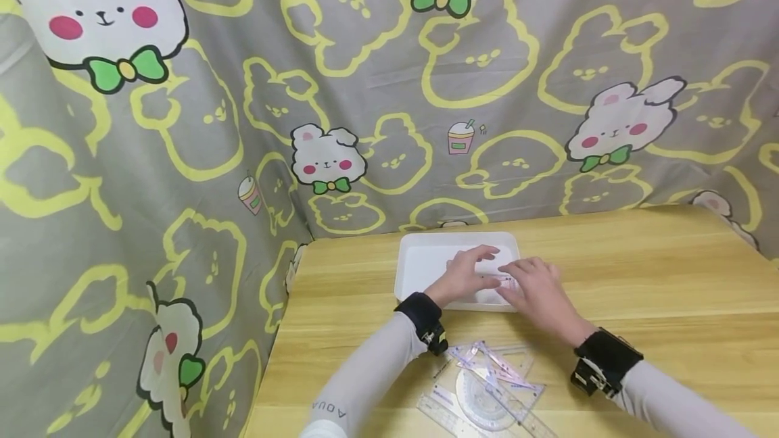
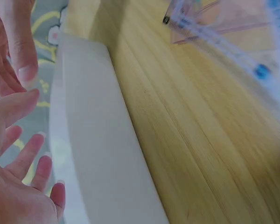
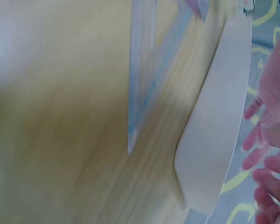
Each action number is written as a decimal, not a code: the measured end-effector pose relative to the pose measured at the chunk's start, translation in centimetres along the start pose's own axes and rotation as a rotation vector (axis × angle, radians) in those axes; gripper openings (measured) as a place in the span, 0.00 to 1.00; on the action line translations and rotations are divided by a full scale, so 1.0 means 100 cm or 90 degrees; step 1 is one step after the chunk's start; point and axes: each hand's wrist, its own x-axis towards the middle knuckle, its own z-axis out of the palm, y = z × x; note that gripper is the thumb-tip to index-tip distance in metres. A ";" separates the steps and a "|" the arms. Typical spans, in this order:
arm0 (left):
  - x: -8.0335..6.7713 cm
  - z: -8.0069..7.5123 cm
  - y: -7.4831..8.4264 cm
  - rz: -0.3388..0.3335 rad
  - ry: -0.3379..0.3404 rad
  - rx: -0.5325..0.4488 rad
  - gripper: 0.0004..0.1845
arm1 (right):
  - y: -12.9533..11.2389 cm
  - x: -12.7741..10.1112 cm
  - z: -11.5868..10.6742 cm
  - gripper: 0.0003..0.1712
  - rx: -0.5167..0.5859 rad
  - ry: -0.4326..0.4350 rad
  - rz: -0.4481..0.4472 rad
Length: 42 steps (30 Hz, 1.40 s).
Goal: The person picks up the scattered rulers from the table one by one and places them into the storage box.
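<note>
Reaching over: both hands are above a white tray that sits on the wooden desk, towards its far edge.
Left hand: the left hand lies over the middle of the tray, fingers stretched forward and slightly spread; in the left wrist view the fingers look straight and loose beside the tray's white wall.
Right hand: the right hand covers the tray's near right corner, fingers extended toward the left hand; its fingertips show relaxed past the tray rim.
Grip: a small clear ruler piece with pink marks shows between the two hands in the tray; whether either hand has hold of it cannot be told.
Rulers: a heap of clear plastic rulers, set squares and a protractor lies on the desk near the front edge, between the forearms and apart from the tray.
Wrists: each carries a black strap.
Backdrop: a grey cloth printed with white rabbits and yellow outlines hangs behind and to the left of the desk.
</note>
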 end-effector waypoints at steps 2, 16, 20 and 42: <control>-0.008 -0.004 0.002 0.018 -0.006 0.014 0.31 | -0.006 -0.003 0.000 0.21 0.010 0.009 -0.016; -0.074 -0.011 0.008 0.084 -0.061 0.116 0.22 | -0.042 -0.026 0.003 0.21 0.094 -0.176 0.018; -0.093 -0.007 0.007 0.101 -0.095 0.178 0.26 | -0.050 -0.033 0.005 0.27 0.115 -0.228 0.019; -0.136 0.014 -0.021 0.043 -0.073 0.162 0.26 | -0.062 -0.046 0.018 0.36 0.126 -0.263 0.033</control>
